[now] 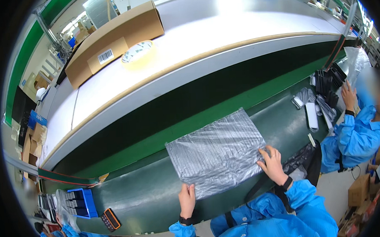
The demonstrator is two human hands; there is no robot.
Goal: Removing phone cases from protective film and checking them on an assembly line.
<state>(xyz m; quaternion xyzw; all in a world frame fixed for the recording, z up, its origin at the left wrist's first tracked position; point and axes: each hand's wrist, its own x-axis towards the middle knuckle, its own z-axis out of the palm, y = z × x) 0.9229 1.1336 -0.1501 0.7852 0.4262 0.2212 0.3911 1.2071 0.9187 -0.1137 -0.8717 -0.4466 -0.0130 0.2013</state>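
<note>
A flat, rectangular package wrapped in clear, wrinkled plastic (217,149) lies at a slant on the dark green belt in front of me. It looks silver-grey with fine dark stripes; what is inside cannot be made out. My left hand (187,201) is closed at its near left corner, thumb and fingertips on the edge. At its right edge, my right hand (273,163) grips the near side, thumb and forefinger bent over the plastic. Both wrists have dark bands and blue sleeves.
Behind the belt (134,201) stands a white shelf with a long cardboard box (114,41) and a tape roll (138,52). A blue bin (88,203) and an orange-black calculator-like device (110,219) sit left. Cables and white adapters (311,116) lie right, beside a co-worker (347,133).
</note>
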